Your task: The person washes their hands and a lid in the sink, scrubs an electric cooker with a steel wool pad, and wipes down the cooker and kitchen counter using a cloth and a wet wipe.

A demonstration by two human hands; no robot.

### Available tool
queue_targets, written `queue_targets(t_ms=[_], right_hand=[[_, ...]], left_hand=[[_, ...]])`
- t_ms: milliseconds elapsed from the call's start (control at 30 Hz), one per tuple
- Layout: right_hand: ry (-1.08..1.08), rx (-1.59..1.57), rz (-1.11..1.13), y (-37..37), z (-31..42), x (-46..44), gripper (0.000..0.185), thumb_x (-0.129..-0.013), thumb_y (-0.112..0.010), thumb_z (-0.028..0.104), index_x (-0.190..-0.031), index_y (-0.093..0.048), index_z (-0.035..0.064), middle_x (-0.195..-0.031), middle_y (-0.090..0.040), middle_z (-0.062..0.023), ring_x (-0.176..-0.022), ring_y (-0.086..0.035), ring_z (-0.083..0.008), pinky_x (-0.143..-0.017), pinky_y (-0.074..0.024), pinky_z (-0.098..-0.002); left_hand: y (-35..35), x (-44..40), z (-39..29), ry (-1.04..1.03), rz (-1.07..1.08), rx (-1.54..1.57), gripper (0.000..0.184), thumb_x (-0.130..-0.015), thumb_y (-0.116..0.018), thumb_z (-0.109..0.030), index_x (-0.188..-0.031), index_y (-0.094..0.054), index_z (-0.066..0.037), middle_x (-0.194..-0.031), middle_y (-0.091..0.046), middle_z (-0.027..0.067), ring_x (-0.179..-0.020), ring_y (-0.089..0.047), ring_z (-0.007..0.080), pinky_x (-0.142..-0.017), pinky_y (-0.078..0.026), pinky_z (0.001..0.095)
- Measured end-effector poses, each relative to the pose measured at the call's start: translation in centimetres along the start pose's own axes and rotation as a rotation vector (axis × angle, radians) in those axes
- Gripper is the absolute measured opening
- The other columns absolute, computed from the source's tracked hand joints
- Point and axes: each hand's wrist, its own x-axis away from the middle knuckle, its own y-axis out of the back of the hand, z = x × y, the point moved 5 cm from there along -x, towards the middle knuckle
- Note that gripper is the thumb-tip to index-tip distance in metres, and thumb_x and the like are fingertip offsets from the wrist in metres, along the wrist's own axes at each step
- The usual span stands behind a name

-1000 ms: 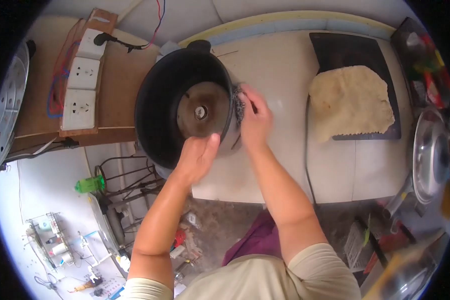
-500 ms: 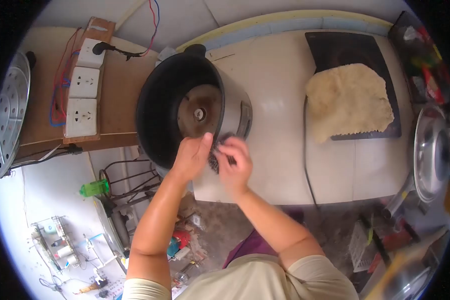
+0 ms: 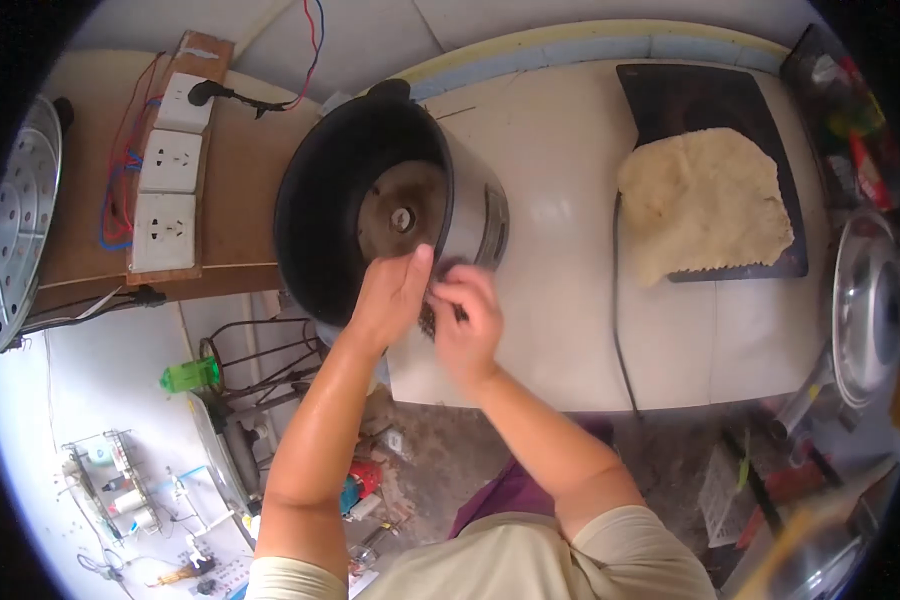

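Observation:
A big rice cooker body [image 3: 478, 200], black inside with a silver outer wall, is tilted so that its opening faces me. Its brown, stained heating plate [image 3: 375, 222] shows at the bottom. My left hand [image 3: 390, 298] is closed over the near rim, fingers inside and thumb along the edge. Close beside it, at the outer wall, my right hand [image 3: 470, 325] is curled and slightly blurred. It pinches a dark, curly pad that looks like a steel wool scourer [image 3: 427, 320], mostly hidden between the two hands.
A cloth-like beige sheet [image 3: 710, 205] lies over a black induction cooktop [image 3: 675, 100], whose cable [image 3: 618, 310] crosses the table [image 3: 550, 340]. Wall sockets [image 3: 170, 160] on a board stand left. A metal lid [image 3: 865, 310] is at right, a perforated steamer tray [image 3: 20, 220] far left.
The view has shifted slightly. My right hand has made a small move against the cooker's outer wall, while my left hand keeps its hold on the rim.

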Motion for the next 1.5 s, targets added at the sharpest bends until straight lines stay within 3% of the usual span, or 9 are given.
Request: queue_targets(t_ms=[233,433,700,800,900,1000,1067,1267,1500], right_hand=[[-0.172,0.013,-0.059,0.9,-4.3,-9.0,0.007,-0.072,-0.062,-0.004,-0.075,-0.059,0.0014,-0.082,-0.058,-0.0124,-0.078,-0.056,-0.0265,-0.071,-0.0453,-0.0331],[0.153,0.105,-0.056,0.7,-1.9,-1.5,0.006,-0.072,-0.062,-0.001,-0.075,-0.058,0.0026,-0.083,-0.058,-0.0120,-0.081,-0.056,-0.0280,-0.072,-0.0453,-0.0345],[-0.153,-0.056,-0.007,0.7,-6.0,-6.1,0.008,-0.070,-0.063,-0.003,-0.076,-0.060,0.0019,-0.085,-0.058,-0.0109,-0.081,-0.056,-0.0254,-0.074,-0.0452,-0.0329],[-0.146,-0.029,-0.036,0.5,-6.3,-10.4,0.006,-0.076,-0.062,0.002,-0.082,-0.061,-0.0003,-0.088,-0.059,-0.0108,-0.083,-0.056,-0.0230,-0.076,-0.0444,-0.0304],[-0.039,0.054,-0.012,0.9,-5.4,-9.6,0.010,-0.082,-0.060,0.005,-0.090,-0.062,-0.0008,-0.095,-0.059,-0.0104,-0.089,-0.056,-0.0200,-0.081,-0.0433,-0.0281],[0.019,0.094,-0.068,2.1,-2.2,-3.9,0.019,-0.080,-0.059,0.005,-0.098,-0.059,0.0026,-0.106,-0.054,-0.0151,-0.101,-0.052,-0.0290,-0.088,-0.0405,-0.0362],[0.000,0.097,-0.070,3.9,-0.2,-0.3,0.021,-0.081,-0.058,0.005,-0.102,-0.057,0.0017,-0.111,-0.051,-0.0164,-0.105,-0.049,-0.0300,-0.092,-0.0380,-0.0372],[-0.057,0.163,0.072,9.0,4.2,7.4,0.028,-0.076,-0.060,0.001,-0.101,-0.047,0.0015,-0.112,-0.043,-0.0177,-0.104,-0.044,-0.0329,-0.092,-0.0351,-0.0399],[-0.050,0.134,0.095,9.6,4.4,5.3,0.027,-0.076,-0.056,-0.002,-0.101,-0.047,0.0007,-0.116,-0.043,-0.0190,-0.109,-0.042,-0.0345,-0.094,-0.0331,-0.0402]], left_hand=[[0.0,-0.4,0.3,-0.024,-0.036,-0.074,0.055,-0.094,-0.035,-0.041,-0.068,-0.049,0.005,-0.059,-0.045,0.0228,-0.058,-0.038,0.0385,-0.057,-0.038,0.0404],[0.3,-0.3,0.3,-0.010,-0.045,-0.055,0.054,-0.094,-0.036,-0.040,-0.068,-0.049,0.005,-0.059,-0.044,0.0224,-0.057,-0.033,0.0354,-0.056,-0.038,0.0395],[0.1,-1.4,-0.5,-0.033,-0.082,-0.058,0.053,-0.093,-0.037,-0.042,-0.071,-0.049,0.004,-0.059,-0.042,0.0212,-0.057,-0.032,0.0327,-0.055,-0.038,0.0381],[0.0,-0.9,0.1,-0.070,-0.069,-0.096,0.055,-0.094,-0.038,-0.045,-0.066,-0.042,0.002,-0.057,-0.030,0.0034,-0.058,-0.030,0.0105,-0.049,-0.030,0.0307],[-0.1,-0.7,-0.2,-0.013,-0.019,-0.139,0.051,-0.091,-0.043,-0.043,-0.072,-0.050,0.003,-0.060,-0.043,0.0213,-0.055,-0.037,0.0341,-0.055,-0.039,0.0380],[-0.6,1.5,-0.3,-0.102,0.050,-0.146,0.041,-0.087,-0.050,-0.039,-0.081,-0.058,0.001,-0.062,-0.048,0.0224,-0.055,-0.047,0.0368,-0.053,-0.042,0.0369],[-1.1,4.3,-1.1,-0.254,0.149,-0.170,0.044,-0.086,-0.053,-0.041,-0.075,-0.056,0.002,-0.057,-0.045,0.0164,-0.046,-0.040,0.0234,-0.047,-0.038,0.0338],[-3.1,10.8,-3.9,-0.247,0.507,-0.312,0.040,-0.084,-0.056,-0.035,-0.100,-0.063,0.001,-0.070,-0.059,0.0213,-0.065,-0.059,0.0376,-0.056,-0.047,0.0381],[-7.8,4.9,-7.5,0.060,0.090,0.233,0.045,-0.094,-0.040,-0.034,-0.117,-0.044,0.004,-0.090,-0.057,0.0203,-0.084,-0.057,0.0281,-0.074,-0.043,0.0343]])
